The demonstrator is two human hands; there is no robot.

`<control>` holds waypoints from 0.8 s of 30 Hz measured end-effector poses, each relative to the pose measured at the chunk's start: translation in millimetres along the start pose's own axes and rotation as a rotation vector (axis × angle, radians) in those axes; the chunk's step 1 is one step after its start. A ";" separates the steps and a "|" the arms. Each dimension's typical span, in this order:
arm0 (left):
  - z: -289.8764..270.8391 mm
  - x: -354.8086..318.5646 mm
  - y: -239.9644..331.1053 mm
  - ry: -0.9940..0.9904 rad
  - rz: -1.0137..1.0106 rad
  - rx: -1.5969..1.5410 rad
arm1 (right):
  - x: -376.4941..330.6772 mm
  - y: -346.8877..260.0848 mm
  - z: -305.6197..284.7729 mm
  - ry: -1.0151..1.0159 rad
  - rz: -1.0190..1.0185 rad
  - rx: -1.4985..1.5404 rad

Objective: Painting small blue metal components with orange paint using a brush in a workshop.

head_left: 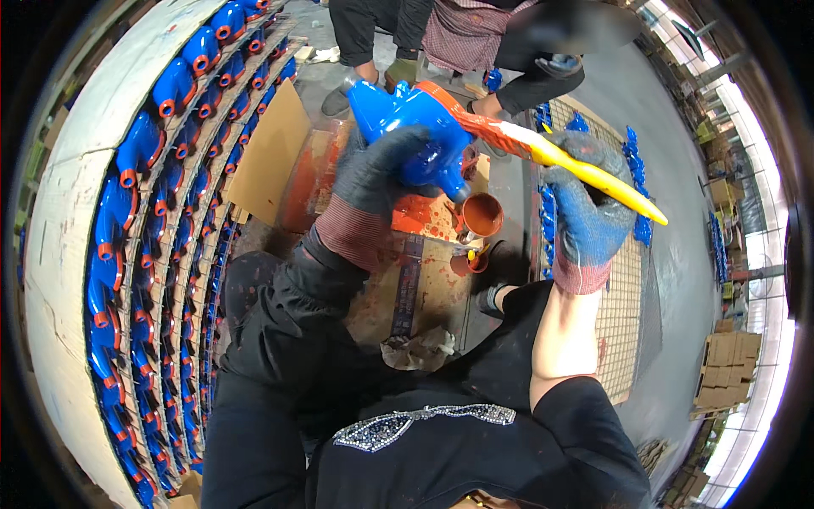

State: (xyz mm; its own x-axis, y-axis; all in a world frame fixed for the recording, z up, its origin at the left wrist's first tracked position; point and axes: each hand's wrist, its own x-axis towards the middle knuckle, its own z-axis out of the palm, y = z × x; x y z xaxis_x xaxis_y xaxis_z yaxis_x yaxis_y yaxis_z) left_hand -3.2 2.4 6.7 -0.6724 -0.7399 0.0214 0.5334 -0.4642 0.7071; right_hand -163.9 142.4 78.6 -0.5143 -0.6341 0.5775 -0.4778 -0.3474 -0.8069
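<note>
My left hand (pixel 373 174), in a dark knit glove with a reddish cuff, is closed around a glossy blue casting (pixel 415 127) that looks like a pump housing, held up in front of me. Red paint lines the casting's upper right rim. A paintbrush (pixel 577 165) with a yellow handle and red-smeared head is gripped by my gloved right hand (pixel 593 204). Its bristles touch that rim. Below the casting stands a cup of red paint (pixel 482 215), and nearer me a smaller red container (pixel 471 261) has something yellow in it.
Several tiers of blue castings with red rims (pixel 114 212) fill a rack on the left. Paint-spattered cardboard (pixel 271 161) lies ahead. A wire mesh rack (pixel 615 314) with blue parts is at the right. Other people (pixel 381 34) sit across from me. Cartons (pixel 727 371) are stacked far right.
</note>
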 end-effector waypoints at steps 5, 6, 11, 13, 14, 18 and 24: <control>-9.8 -6.9 2.9 -0.025 -0.111 -0.527 | 1.2 23.8 1.2 -0.055 -0.027 0.317; -10.9 -8.5 3.1 -0.097 -0.147 -0.627 | 3.1 29.1 0.4 -0.134 -0.025 0.382; -8.1 -18.0 5.6 -0.128 -0.283 -0.777 | 2.4 58.3 -0.5 -0.195 0.079 0.659; -4.3 -20.9 9.4 -0.095 -0.293 -0.780 | 3.3 70.8 0.5 -0.184 0.184 0.809; -2.3 -22.3 11.6 -0.128 -0.275 -0.781 | 4.1 76.4 0.8 -0.193 0.184 0.849; 0.4 -27.8 21.3 -0.125 -0.306 -0.784 | 7.7 92.3 8.5 -0.149 0.209 0.915; -16.1 -22.8 12.6 -0.024 -0.277 -0.712 | 7.1 75.9 15.5 0.005 0.233 0.799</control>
State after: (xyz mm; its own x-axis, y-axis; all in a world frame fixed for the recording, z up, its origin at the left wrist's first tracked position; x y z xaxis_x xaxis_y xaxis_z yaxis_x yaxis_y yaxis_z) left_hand 27.1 5.6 3.8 -0.8363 -0.5439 -0.0690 0.5404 -0.8390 0.0633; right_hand -192.7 100.9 19.5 -0.5416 -0.7479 0.3838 0.2897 -0.5946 -0.7500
